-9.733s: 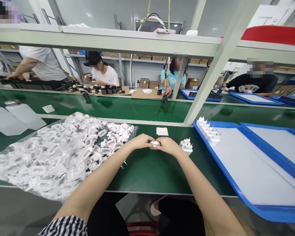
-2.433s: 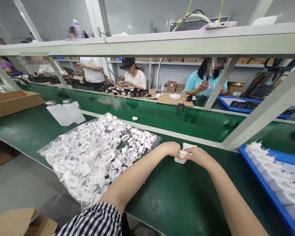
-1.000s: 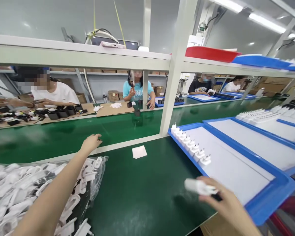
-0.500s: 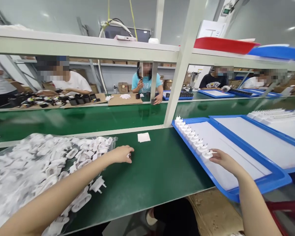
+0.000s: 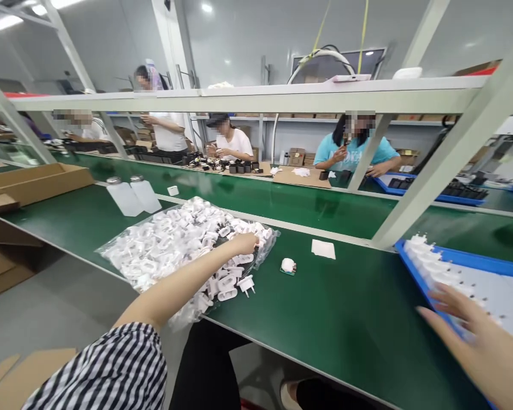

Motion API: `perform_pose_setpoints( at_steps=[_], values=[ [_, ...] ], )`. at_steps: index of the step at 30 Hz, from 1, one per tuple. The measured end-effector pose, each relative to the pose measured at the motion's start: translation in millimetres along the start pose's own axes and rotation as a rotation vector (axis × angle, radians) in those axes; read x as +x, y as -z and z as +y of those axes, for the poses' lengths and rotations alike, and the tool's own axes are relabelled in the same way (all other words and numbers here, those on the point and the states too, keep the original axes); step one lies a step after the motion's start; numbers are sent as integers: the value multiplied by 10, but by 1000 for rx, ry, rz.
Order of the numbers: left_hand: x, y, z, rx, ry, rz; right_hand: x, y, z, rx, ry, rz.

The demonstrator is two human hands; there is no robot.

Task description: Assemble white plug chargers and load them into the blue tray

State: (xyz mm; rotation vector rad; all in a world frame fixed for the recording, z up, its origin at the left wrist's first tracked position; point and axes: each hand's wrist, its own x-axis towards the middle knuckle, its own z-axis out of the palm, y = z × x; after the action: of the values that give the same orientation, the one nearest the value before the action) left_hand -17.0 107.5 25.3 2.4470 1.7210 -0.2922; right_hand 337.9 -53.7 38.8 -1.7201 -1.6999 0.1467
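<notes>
My left hand (image 5: 244,244) reaches over the right end of a heap of white plastic plug housings (image 5: 171,239), touching the pieces there; its fingers are mostly hidden. A small circuit board with a white part (image 5: 288,266) lies alone on the green bench, right of the heap. One housing with two pins (image 5: 247,284) lies at the heap's edge. My right hand (image 5: 474,330) hovers with spread fingers over the left rim of a blue tray (image 5: 414,267), nothing in it. Inside that rim stands a row of white plugs (image 5: 431,262), pins up, partly hidden by the hand.
A white paper square (image 5: 324,249) lies on the bench. Two whitish bottles (image 5: 132,196) and a cardboard box (image 5: 38,185) stand to the left. A slanted frame post (image 5: 448,142) rises near the tray. Across the green belt, several people work at another bench.
The view has swung left. My left hand has let go of the small circuit board and moved left to the heap. My right hand has let go of the plug in the row.
</notes>
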Motion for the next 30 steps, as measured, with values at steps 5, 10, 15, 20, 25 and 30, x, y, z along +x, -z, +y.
perform_pose_setpoints(
  at_steps=[5,10,15,20,25,30],
  values=[
    [66,-148,36,24,82,74,672,-991,-998,173,163,-336],
    [96,-192,-14,52,78,147,899,-1675,-697,219,32,-243],
    [141,-180,-52,61,84,168,862,-1607,-471,220,-7,-241],
    [144,-174,-19,66,100,178,825,-1622,-595,196,41,-432],
    [85,-102,29,97,147,186,692,-1737,-798,262,128,-577],
    [-83,255,66,139,244,237,651,-1734,-849,311,176,-625]
  ],
)
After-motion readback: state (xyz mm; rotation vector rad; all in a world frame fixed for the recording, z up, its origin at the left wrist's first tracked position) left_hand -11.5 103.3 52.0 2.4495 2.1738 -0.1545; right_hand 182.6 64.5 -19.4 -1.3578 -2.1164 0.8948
